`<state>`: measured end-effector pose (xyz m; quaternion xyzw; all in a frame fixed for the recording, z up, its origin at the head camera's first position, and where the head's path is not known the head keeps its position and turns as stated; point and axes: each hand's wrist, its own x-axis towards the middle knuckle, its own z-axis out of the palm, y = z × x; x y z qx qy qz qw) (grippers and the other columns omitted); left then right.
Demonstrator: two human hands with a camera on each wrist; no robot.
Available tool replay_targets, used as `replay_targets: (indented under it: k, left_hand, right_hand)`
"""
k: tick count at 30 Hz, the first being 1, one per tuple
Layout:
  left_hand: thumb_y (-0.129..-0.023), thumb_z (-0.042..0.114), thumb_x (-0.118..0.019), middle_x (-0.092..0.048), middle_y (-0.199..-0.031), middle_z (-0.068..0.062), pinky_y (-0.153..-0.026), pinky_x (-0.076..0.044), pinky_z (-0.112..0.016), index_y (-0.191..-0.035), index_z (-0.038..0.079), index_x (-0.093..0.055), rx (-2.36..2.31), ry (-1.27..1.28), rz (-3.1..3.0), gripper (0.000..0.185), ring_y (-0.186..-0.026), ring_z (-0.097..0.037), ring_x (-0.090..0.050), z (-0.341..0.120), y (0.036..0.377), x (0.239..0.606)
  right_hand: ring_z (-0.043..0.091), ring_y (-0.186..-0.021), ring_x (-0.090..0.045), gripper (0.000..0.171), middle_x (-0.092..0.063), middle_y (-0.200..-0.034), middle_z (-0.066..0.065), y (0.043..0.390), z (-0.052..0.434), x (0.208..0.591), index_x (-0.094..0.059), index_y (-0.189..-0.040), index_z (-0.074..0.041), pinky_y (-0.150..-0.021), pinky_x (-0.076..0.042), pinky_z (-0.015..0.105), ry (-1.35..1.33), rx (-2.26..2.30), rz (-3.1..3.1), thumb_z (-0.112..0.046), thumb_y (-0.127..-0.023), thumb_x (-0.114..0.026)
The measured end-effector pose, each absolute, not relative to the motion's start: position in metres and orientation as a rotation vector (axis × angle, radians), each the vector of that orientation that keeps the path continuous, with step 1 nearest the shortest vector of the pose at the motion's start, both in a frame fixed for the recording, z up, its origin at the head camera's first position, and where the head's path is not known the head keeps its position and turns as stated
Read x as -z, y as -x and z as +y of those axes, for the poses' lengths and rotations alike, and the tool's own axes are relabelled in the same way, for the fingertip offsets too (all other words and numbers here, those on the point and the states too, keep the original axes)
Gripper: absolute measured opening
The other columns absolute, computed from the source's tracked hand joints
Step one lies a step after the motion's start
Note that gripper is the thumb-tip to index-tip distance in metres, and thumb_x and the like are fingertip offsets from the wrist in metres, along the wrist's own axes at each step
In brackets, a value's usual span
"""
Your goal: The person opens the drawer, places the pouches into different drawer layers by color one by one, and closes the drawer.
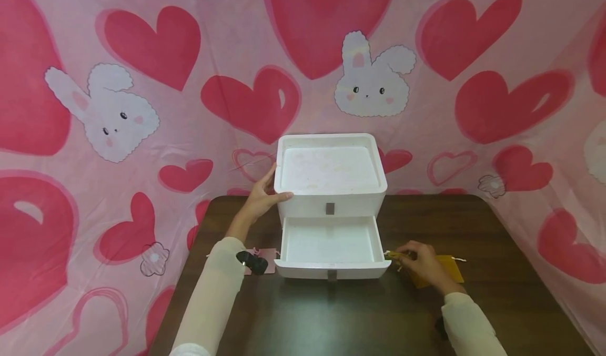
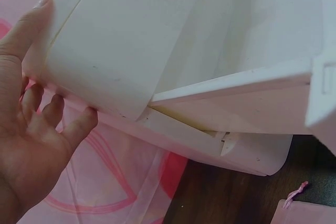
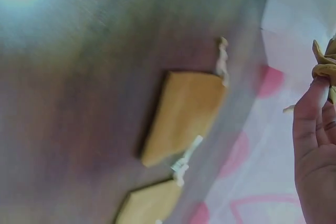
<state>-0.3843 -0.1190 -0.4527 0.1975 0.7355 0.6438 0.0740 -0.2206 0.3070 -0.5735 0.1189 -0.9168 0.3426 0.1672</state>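
Observation:
A white drawer unit (image 1: 331,204) with a shallow tray-like top stands on the table, its lower drawer (image 1: 331,240) pulled out with nothing visible inside. My left hand (image 1: 261,195) rests against the unit's upper left side, thumb by the front corner; in the left wrist view the fingertips touch the white side (image 2: 121,40), spread apart. To the right of the drawer, my right hand (image 1: 423,261) pinches a small gold drawstring pouch (image 3: 326,69), bunched between thumb and fingers. Beneath that hand lie more yellow pouches (image 3: 186,114) with pale cords.
Left of the drawer, pink pouches (image 1: 269,258) lie on the dark wooden table (image 1: 322,319), partly behind the left wrist's black strap device (image 1: 253,262). A pink cloth (image 1: 227,40) with hearts and rabbits hangs behind the table.

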Motion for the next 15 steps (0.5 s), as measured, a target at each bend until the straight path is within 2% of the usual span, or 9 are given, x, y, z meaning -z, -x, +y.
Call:
replay_targets:
  k: [4, 15]
  left_hand:
    - [-0.088, 0.006, -0.076, -0.02, -0.172, 0.002, -0.127, -0.026, -0.051, -0.164, 0.024, -0.016, -1.927, -0.589, 2.213, 0.099, -0.159, -0.025, -0.023, -0.119, 0.385, 0.453]
    - [-0.087, 0.005, -0.078, -0.024, -0.171, 0.001, -0.125, -0.031, -0.051, -0.164, 0.025, -0.017, -1.922, -0.605, 2.216, 0.1, -0.157, -0.027, -0.029, -0.12, 0.385, 0.454]
  right_hand:
    - [-0.009, -0.065, -0.048, 0.024, -0.069, -0.076, 0.008, 0.222, 0.309, 0.561, -0.076, -0.082, -0.004, -0.053, -0.047, 0.017, -0.348, -0.944, -2.545, 0.016, -0.069, -0.079]
    - [-0.004, -0.066, -0.049, 0.02, -0.07, -0.082, 0.01, 0.216, 0.305, 0.512, -0.077, -0.092, -0.003, -0.052, -0.05, 0.02, -0.258, -1.004, -2.598, 0.011, -0.078, -0.077]
